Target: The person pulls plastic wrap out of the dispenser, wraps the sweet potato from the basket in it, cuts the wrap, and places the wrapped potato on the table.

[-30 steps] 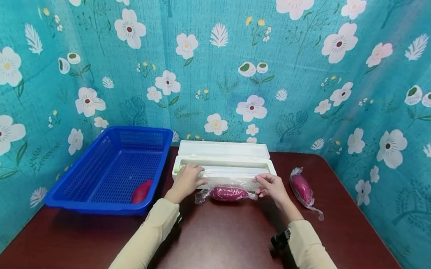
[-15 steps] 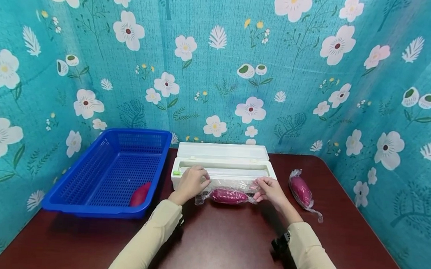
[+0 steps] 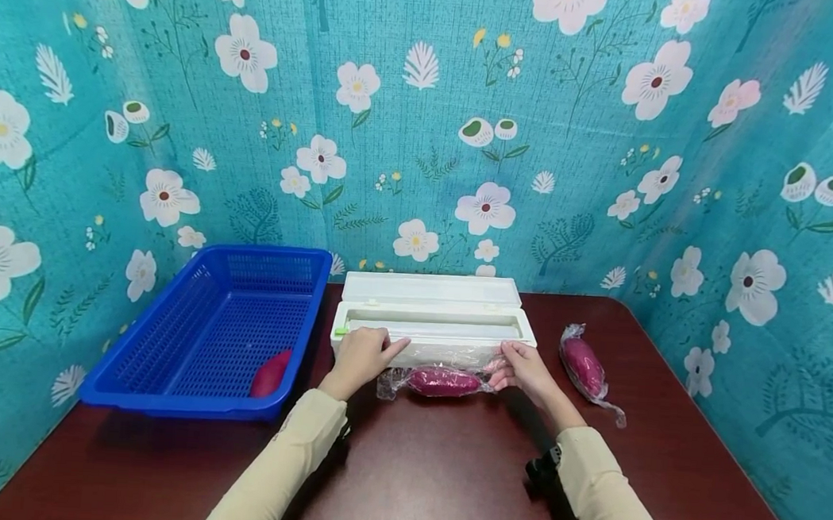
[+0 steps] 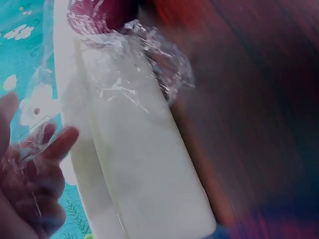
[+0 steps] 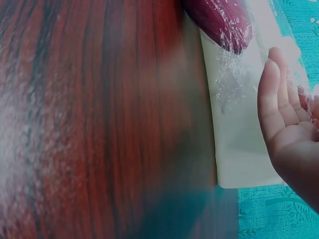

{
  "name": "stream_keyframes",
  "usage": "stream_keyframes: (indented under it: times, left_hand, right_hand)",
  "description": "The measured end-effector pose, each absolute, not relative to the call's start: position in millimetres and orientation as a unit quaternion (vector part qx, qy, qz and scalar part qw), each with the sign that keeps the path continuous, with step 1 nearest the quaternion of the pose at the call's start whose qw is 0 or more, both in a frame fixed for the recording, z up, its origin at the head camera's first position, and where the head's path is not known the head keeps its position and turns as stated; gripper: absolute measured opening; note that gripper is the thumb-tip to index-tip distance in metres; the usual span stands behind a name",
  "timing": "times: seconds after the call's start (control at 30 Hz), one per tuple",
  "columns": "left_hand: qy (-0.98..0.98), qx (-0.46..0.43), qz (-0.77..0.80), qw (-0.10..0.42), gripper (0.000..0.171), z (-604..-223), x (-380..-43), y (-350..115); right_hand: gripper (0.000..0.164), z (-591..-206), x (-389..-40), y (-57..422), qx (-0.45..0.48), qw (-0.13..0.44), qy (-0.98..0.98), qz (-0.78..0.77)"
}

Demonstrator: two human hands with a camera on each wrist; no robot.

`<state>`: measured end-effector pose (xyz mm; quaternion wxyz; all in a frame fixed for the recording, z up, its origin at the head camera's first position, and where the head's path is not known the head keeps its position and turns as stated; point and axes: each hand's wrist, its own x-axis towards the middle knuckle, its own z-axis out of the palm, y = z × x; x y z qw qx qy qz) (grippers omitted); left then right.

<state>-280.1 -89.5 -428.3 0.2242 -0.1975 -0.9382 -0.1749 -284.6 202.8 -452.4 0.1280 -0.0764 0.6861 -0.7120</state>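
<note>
A white plastic wrap dispenser (image 3: pixel 421 348) stands at the table's back with its lid (image 3: pixel 432 290) up. Against its front lies a purple-red sweet potato (image 3: pixel 443 382) wrapped in clear film, the loose ends bunched at both sides. Plastic wrap (image 4: pixel 119 94) stretches from it over the dispenser's front. My left hand (image 3: pixel 362 360) is at the dispenser's left front, thumb pointing right; in the left wrist view film clings across its curled fingers (image 4: pixel 62 142). At the right end, my right hand (image 3: pixel 527 370) pinches the wrap; its fingers (image 5: pixel 271 84) stand beside the dispenser.
A blue basket (image 3: pixel 93 394) on the left holds one unwrapped sweet potato (image 3: pixel 270 373). Another film-wrapped sweet potato (image 3: pixel 584 366) lies on the dark wooden table (image 3: pixel 432 468) at the right. A flowered teal curtain (image 3: pixel 410 132) closes off the back and sides.
My left hand has lowered slightly and its thumb now stretches to the right over the dispenser's front edge. My right hand and the wrapped sweet potato have barely moved.
</note>
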Motion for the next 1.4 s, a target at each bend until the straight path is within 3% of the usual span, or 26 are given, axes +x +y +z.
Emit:
stream_keyframes:
  times: [0.17,0.43,0.6,0.8,1.03,1.27,1.4]
  left_hand:
    - [-0.938,-0.236,-0.215,0.135,0.036,-427.3,-279.9,-90.6]
    - [-0.864,-0.327,-0.372,0.088,0.007,-432.7,-283.8,-91.7]
    - [-0.820,-0.345,-0.456,0.025,0.007,-439.2,-282.3,-91.4]
    - [-0.837,-0.326,-0.438,-0.038,0.007,-439.8,-276.9,-92.3]
    - [-0.869,-0.341,-0.358,-0.017,0.011,-440.3,-276.9,-95.7]
    - [-0.874,-0.334,-0.352,-0.030,0.012,-441.6,-275.6,-98.5]
    - [-0.877,-0.338,-0.341,-0.025,0.012,-440.8,-273.3,-96.1]
  right_hand:
    - [0.029,-451.1,-285.1,202.1,-0.075,0.132,0.681,-0.716]
    - [0.034,-451.7,-283.5,203.9,-0.078,0.142,0.674,-0.721]
    - [0.031,-451.7,-282.1,206.4,-0.090,0.157,0.654,-0.734]
    - [0.032,-453.4,-282.4,209.5,-0.118,0.187,0.625,-0.748]
    - [0.036,-455.0,-284.0,212.8,-0.131,0.207,0.599,-0.763]
    - [0.068,-454.5,-284.9,212.4,-0.114,0.207,0.619,-0.749]
    - [0.067,-455.7,-284.2,210.1,-0.121,0.191,0.656,-0.720]
